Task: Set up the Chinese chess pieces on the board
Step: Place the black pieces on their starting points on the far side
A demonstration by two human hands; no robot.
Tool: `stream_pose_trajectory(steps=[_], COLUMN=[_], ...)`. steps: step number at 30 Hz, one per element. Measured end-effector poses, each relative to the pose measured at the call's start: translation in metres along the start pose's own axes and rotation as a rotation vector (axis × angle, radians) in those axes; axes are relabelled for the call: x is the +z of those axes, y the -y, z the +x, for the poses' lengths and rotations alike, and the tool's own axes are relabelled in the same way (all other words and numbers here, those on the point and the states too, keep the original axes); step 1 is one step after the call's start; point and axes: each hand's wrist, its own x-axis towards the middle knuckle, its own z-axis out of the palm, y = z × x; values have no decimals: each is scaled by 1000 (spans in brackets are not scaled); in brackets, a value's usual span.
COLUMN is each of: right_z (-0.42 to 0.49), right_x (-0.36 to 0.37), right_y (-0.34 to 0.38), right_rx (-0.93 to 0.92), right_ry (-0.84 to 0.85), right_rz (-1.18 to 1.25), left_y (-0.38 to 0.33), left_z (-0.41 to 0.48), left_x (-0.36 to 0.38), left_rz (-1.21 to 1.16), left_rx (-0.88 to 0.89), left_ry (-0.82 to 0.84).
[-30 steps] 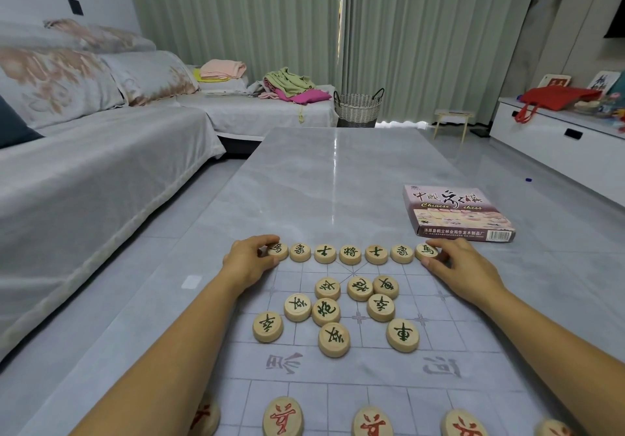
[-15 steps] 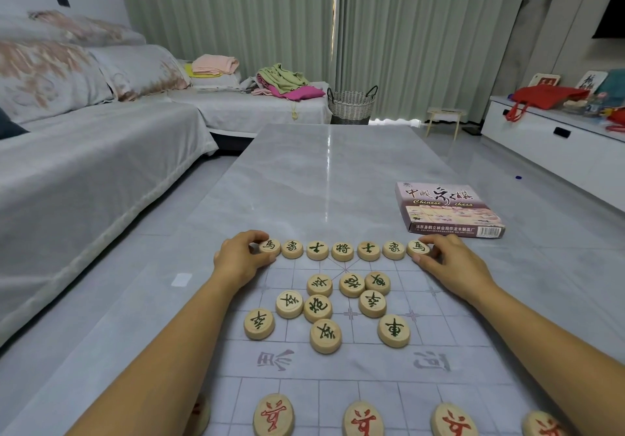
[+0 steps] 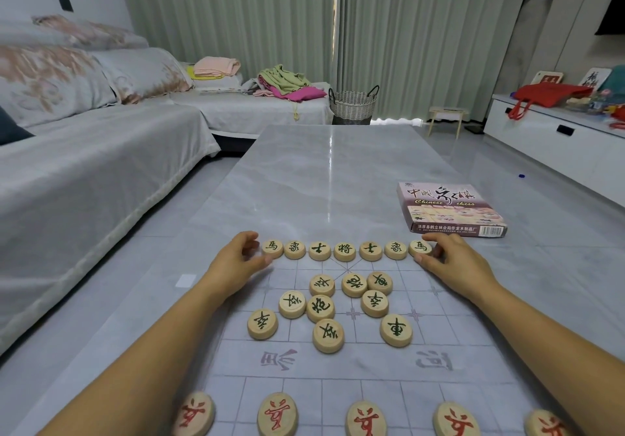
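A thin printed board sheet (image 3: 372, 361) lies on the grey table. Along its far edge runs a row of green-lettered wooden pieces, from the left horse piece (image 3: 272, 248) to the right horse piece (image 3: 419, 247). My left hand (image 3: 236, 261) sits at the row's left end, thumb and forefinger touching the left horse piece. My right hand (image 3: 453, 266) sits at the right end, thumb and forefinger pinching the right horse piece. Several loose green pieces (image 3: 320, 308) lie scattered mid-board, among them a chariot piece (image 3: 395, 330). Red pieces (image 3: 277, 413) line the near edge.
The Chinese chess box (image 3: 449, 210) lies on the table beyond my right hand. A grey sofa (image 3: 84, 172) runs along the left. A woven basket (image 3: 353, 102) stands past the table's far end and a white cabinet (image 3: 558, 145) stands at the right.
Both hands stay at the ends of the far row. My left fingers have slid back a little, so the left horse piece shows fully. The view has tilted slightly.
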Motion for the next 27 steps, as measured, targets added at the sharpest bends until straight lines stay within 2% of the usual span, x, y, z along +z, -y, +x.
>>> stream_pose_trajectory(steps=[7,10,11,13,15,17,27], right_z=[-5,-16,-21,-31,-35,-35,-49], right_x=[-4,-7,-8,-11,-13,-14,-19], right_y=[3,11,14,26,37,43,55], right_rx=[35,-157,-268,-452,-517,-509,-455], right_ry=[-123,-206,-161,44,279,419,471], right_rz=[131,50,17,-33,-90,-116,-256], left_y=[6,6,6,6,7,6,3], left_z=[-57,-58,-57,-57,-57,-58,-60], left_x=[-7,-9,-9,-9,-9,-8,-7], left_rz=[-108,-172,-178,-185,-198,-202,-191], left_rx=[72,80,75,69,59,51,37], left_ry=[-13,-43,-52,-61,-72,-78,-80])
